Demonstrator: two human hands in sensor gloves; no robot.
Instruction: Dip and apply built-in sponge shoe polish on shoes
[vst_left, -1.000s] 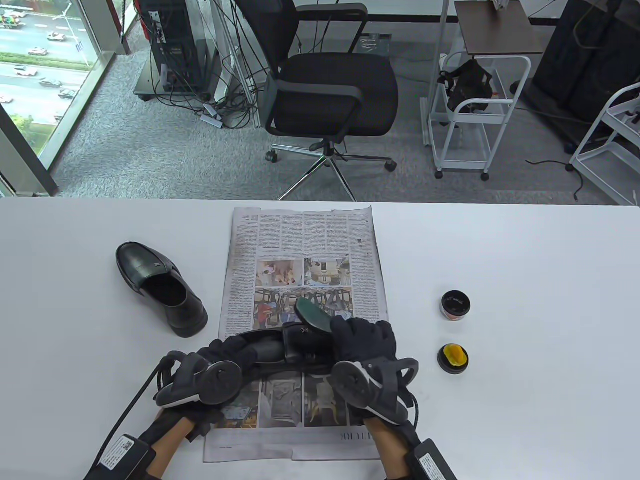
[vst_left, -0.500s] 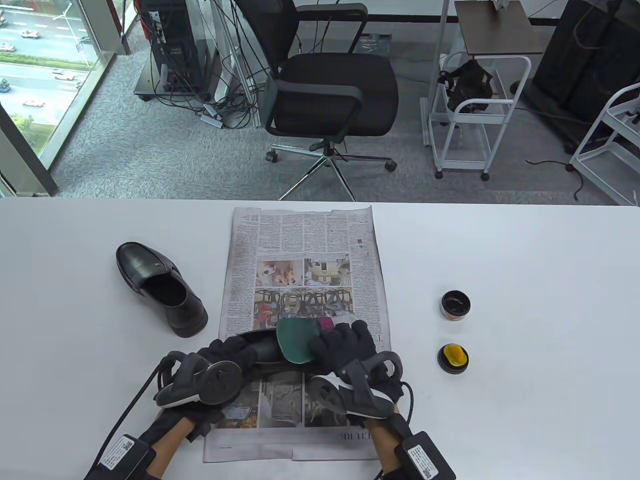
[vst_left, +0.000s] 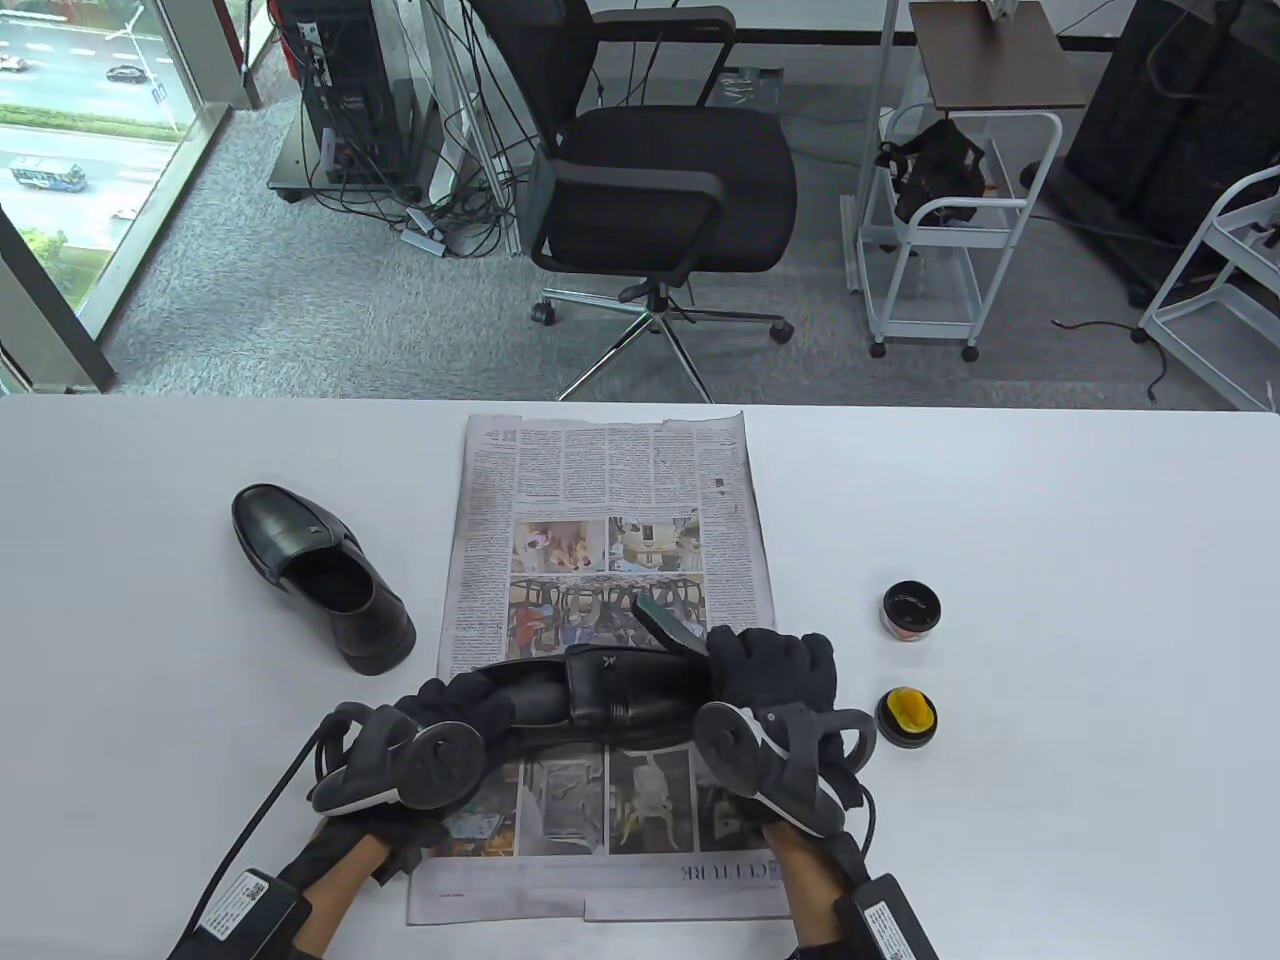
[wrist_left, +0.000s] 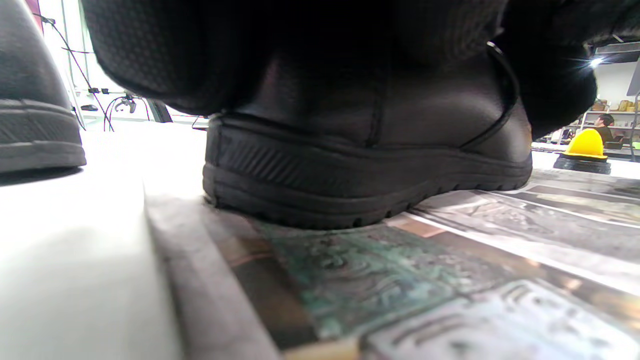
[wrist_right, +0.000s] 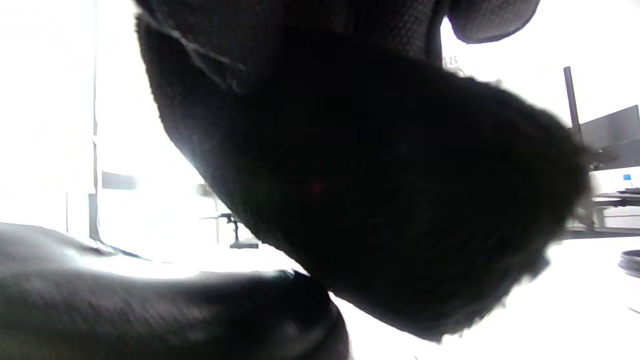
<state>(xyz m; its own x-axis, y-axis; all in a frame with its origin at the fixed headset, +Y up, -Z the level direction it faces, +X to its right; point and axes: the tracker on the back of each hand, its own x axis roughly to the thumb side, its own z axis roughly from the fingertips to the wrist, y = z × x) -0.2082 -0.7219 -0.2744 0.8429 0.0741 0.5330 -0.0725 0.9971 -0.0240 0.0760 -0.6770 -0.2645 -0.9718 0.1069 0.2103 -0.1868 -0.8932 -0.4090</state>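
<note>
A black shoe (vst_left: 610, 695) lies across the newspaper (vst_left: 600, 490) with its toe to the right. My left hand (vst_left: 460, 705) grips its heel end; the heel and sole show in the left wrist view (wrist_left: 370, 165). My right hand (vst_left: 770, 665) holds a green-backed polishing pad (vst_left: 668, 622) against the shoe's toe; the pad fills the right wrist view (wrist_right: 380, 200) as a dark blur. The open polish tin (vst_left: 911, 608) stands on the table to the right. Its lid with the yellow sponge (vst_left: 907, 712) lies just in front of it and shows in the left wrist view (wrist_left: 585, 145).
A second black shoe (vst_left: 320, 575) stands on the white table (vst_left: 1050, 780) left of the newspaper; its sole shows in the left wrist view (wrist_left: 35, 140). Beyond the far table edge are an office chair (vst_left: 650, 180) and white carts (vst_left: 940, 230).
My right hand swept the pad left over the shoe's upper, then back right to the toe. The left hand and the shoe stayed put.
</note>
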